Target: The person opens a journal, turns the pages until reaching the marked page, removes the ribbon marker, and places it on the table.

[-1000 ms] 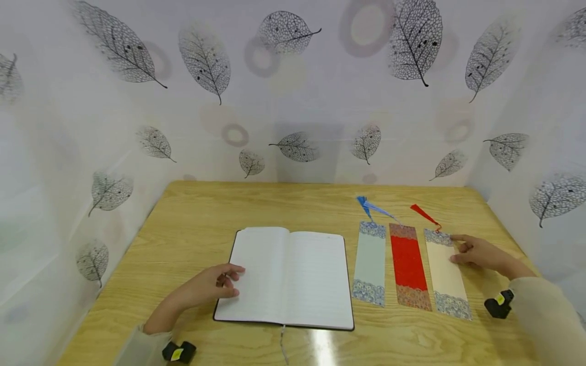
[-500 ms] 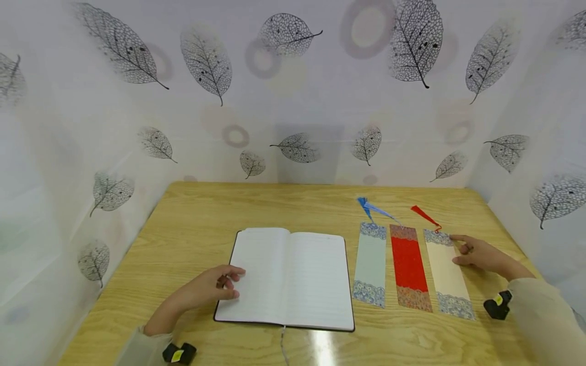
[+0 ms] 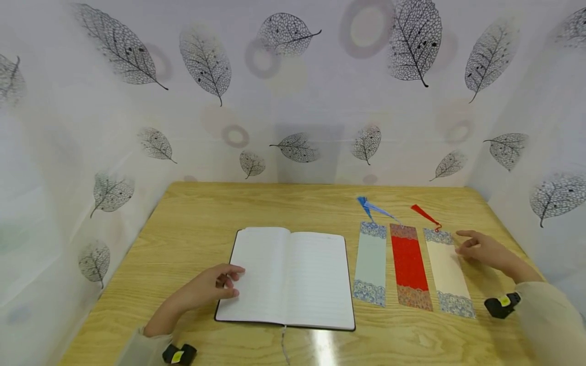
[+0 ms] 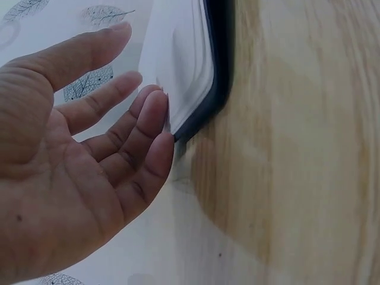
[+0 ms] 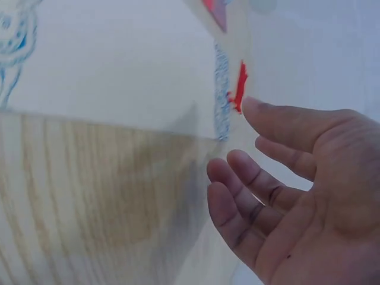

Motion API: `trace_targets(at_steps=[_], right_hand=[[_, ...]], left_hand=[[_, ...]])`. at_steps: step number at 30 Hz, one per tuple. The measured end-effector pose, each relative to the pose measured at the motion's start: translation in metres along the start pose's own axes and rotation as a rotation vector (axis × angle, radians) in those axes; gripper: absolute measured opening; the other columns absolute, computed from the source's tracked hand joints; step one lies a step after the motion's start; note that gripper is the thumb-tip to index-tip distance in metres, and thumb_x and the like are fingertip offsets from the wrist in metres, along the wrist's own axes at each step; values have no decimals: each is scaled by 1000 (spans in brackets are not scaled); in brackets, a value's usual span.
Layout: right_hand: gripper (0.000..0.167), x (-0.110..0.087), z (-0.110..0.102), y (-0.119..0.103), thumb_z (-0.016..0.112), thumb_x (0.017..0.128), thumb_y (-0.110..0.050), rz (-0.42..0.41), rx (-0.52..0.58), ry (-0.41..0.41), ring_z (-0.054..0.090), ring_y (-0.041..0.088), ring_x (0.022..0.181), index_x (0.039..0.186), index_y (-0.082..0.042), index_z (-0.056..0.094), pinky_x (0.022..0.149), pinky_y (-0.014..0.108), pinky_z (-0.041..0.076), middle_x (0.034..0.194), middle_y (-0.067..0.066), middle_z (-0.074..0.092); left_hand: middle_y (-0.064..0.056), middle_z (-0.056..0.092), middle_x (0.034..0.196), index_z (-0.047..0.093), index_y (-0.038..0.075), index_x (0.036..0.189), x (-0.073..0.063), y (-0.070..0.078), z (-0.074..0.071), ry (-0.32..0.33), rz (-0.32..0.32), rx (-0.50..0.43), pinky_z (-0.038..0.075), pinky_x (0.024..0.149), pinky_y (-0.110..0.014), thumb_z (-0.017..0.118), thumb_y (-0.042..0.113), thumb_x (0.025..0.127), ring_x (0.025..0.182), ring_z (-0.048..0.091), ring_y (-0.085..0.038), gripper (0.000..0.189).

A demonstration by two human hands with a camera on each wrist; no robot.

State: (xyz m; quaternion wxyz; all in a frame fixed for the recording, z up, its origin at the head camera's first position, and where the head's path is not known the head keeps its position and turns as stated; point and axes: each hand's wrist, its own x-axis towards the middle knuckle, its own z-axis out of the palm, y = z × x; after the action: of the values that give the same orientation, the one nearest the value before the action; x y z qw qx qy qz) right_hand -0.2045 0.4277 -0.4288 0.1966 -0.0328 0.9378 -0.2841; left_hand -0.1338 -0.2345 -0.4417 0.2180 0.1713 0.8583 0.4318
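An open notebook [image 3: 316,279] with blank lined pages and a dark cover lies on the table. My left hand [image 3: 208,285] is at its left edge, fingers loosely bent around nothing; in the left wrist view the fingertips [image 4: 157,107] come right up to the page edges. To the right lie three bookmarks: a pale green one [image 3: 371,262] with a blue tassel, a red one [image 3: 409,262] and a cream one [image 3: 446,267] with a red tassel [image 3: 426,216]. Beside the cream bookmark's right edge, my right hand [image 3: 487,251] has relaxed fingers and holds nothing.
Below the notebook a thin ribbon [image 3: 284,345] trails toward the table's front. The wooden table [image 3: 274,203] is bordered at the back and sides by a leaf-patterned curtain [image 3: 316,101]. Small black cameras sit at both wrists.
My right hand has drawn back slightly to the right, off the cream bookmark's upper edge. The bookmark's lower end has shifted a little to the right. My left hand stays in place.
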Motion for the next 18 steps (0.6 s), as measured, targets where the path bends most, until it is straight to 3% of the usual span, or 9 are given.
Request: trace_targets(at_steps=[4, 10, 15, 18], right_hand=[[61, -7, -1, -12, 49, 102, -23, -77, 21, 76, 61, 3, 82, 142, 16, 26, 71, 33, 55, 117, 34, 52], [60, -9, 2, -25, 49, 102, -24, -129, 59, 153, 58, -8, 83, 144, 13, 27, 70, 27, 53, 123, 34, 47], [57, -13, 7, -37, 50, 102, -23, -174, 121, 226, 56, -14, 84, 144, 10, 31, 70, 22, 54, 125, 29, 46], [51, -17, 11, -44, 49, 102, -21, -229, 172, 273, 57, -14, 86, 145, 2, 35, 71, 17, 53, 120, 4, 51]], left_hand=[[-10, 59, 118, 58, 7, 129, -5, 5, -4, 105, -25, 22, 48, 85, -27, 71, 25, 88, 104, 55, -18, 46], [-17, 45, 137, 58, 11, 130, -11, 19, -10, 246, -30, 36, 43, 96, -50, 76, 24, 83, 123, 46, -37, 52], [-14, 48, 138, 53, 14, 135, -11, 27, -10, 261, -36, -41, 46, 91, -42, 73, 27, 86, 117, 52, -31, 55], [-15, 50, 136, 50, 16, 138, -9, 33, -8, 252, -24, -89, 51, 83, -33, 70, 29, 88, 109, 56, -27, 55]])
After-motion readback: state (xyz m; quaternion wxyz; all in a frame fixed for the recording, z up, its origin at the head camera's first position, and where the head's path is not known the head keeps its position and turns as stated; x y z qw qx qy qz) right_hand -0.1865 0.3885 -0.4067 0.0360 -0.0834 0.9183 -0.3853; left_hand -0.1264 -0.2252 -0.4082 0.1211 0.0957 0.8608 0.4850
